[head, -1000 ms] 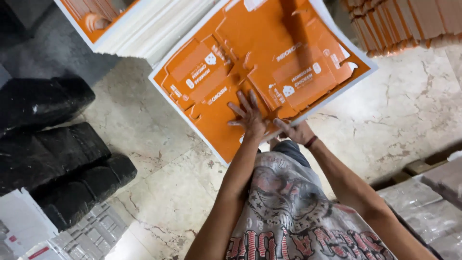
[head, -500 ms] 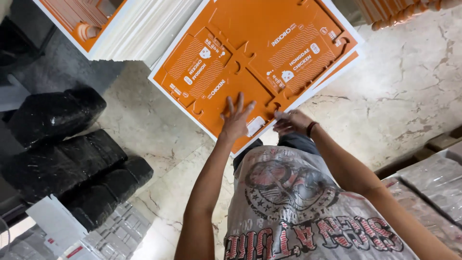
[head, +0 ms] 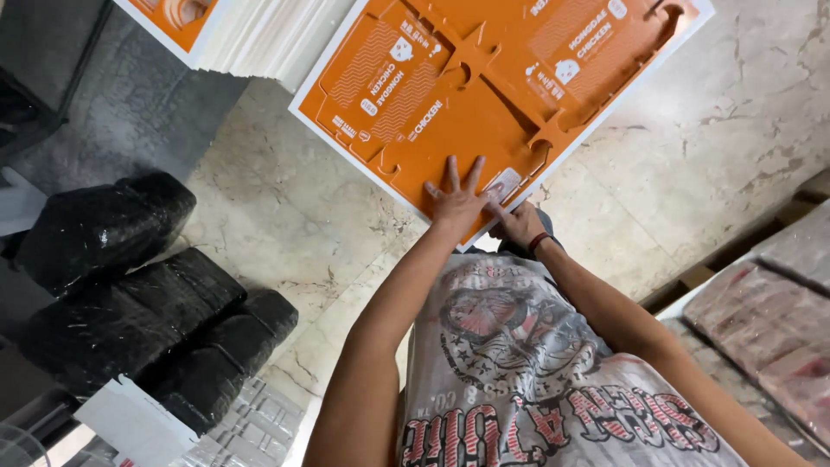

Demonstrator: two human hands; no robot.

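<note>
A large flat sheet of orange die-cut box card with a white border lies on the marble floor in front of me. My left hand rests flat on its near corner with the fingers spread. My right hand is just to the right, with a dark band on the wrist, and its fingers pinch the sheet's near edge beside a small pale patch. My grey printed shirt fills the lower middle of the view.
A tall stack of white-edged card sheets stands at the upper left. Black wrapped bundles lie at the left. Plastic-wrapped packs sit at the right, and white cartons at the lower left.
The view has drifted, so the orange sheet now sits higher and further right in view. My left hand stays flat on its corner and my right hand has closed in on the edge.
</note>
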